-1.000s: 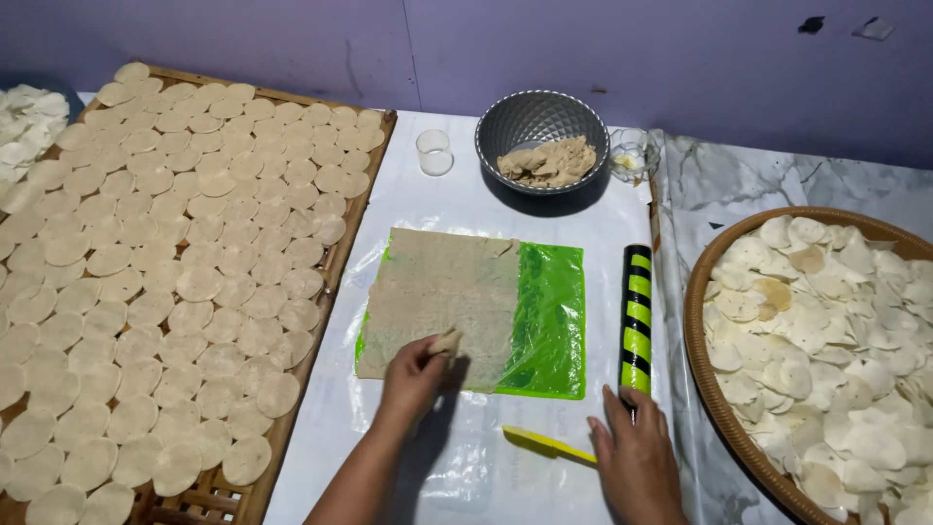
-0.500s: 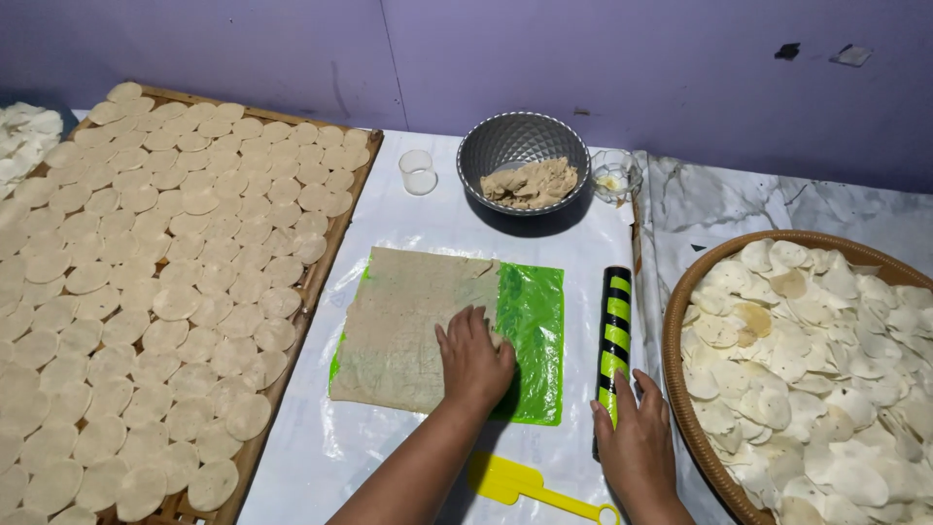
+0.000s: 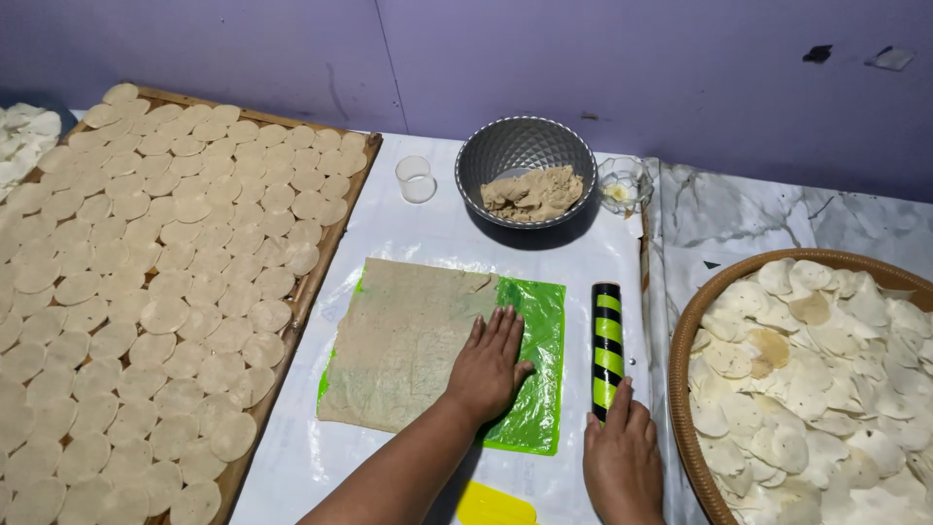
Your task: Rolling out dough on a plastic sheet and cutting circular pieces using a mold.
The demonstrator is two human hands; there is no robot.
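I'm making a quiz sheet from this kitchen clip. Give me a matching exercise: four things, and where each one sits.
Things:
1. metal bowl
2. rolling pin
3. woven basket
4. small clear cup

Places:
A. far right, full of pale discs
B. under the right hand
C. left of the bowl
D. top centre, holding dough

Pairs: 1-D, 2-B, 3-A, 4-C

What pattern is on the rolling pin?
Black and bright green bands on the rolling pin, seen in the head view.

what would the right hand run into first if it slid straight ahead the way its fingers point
The right hand already has its fingertips at the near end of the black-and-green striped rolling pin, so it would likely meet that first and push along it.
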